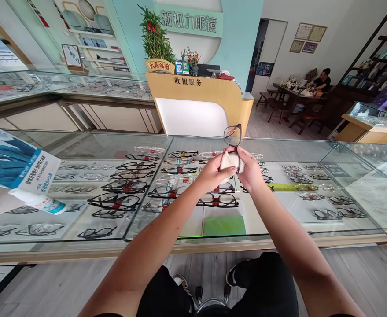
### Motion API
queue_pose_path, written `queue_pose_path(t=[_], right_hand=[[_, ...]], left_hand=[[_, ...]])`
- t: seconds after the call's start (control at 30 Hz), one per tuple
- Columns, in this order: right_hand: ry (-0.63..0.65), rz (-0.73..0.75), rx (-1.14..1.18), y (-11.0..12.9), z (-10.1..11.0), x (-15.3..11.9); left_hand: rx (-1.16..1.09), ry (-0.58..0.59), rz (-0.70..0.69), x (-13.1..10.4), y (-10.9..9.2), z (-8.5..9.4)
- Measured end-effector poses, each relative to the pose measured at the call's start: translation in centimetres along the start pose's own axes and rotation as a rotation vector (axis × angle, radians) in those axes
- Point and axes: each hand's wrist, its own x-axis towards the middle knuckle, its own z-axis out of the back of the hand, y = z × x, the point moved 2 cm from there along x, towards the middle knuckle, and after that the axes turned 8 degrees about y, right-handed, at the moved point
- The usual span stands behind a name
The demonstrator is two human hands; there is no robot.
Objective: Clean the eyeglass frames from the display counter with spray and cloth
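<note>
Above the glass display counter I hold a pair of dark-framed eyeglasses [232,135], turned on end so one lens points up. My left hand [214,171] pinches a cream cleaning cloth [228,162] around the lower lens. On the other side, my right hand [248,169] is closed on the frame, its thumb and fingers near the bridge. Part of the lower lens is covered by the cloth and fingers. Beneath the glass, rows of eyeglasses [215,200] lie close under both hands.
A white spray bottle [38,201] lies at the left beside a printed leaflet box [11,163]. The glass counter top [90,143] spans the front. Further back stand a wooden cashier desk [193,90] and a person [322,81] seated at a table.
</note>
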Motion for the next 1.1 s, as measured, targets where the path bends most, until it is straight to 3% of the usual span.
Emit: queue_pose_path(t=[0.7, 1.0, 1.1], right_hand=[[0.028, -0.004, -0.009, -0.6, -0.3, -0.1], [0.077, -0.003, -0.127, -0.3, -1.3, -0.9], [0.075, -0.003, -0.12, -0.4, -1.2, -0.8]], left_hand=[[-0.021, -0.121, -0.063, 0.1, -0.7, -0.6], [0.002, -0.329, -0.179, 0.1, 0.0, -0.3], [0.021, -0.339, -0.187, 0.0, 0.0, -0.1]])
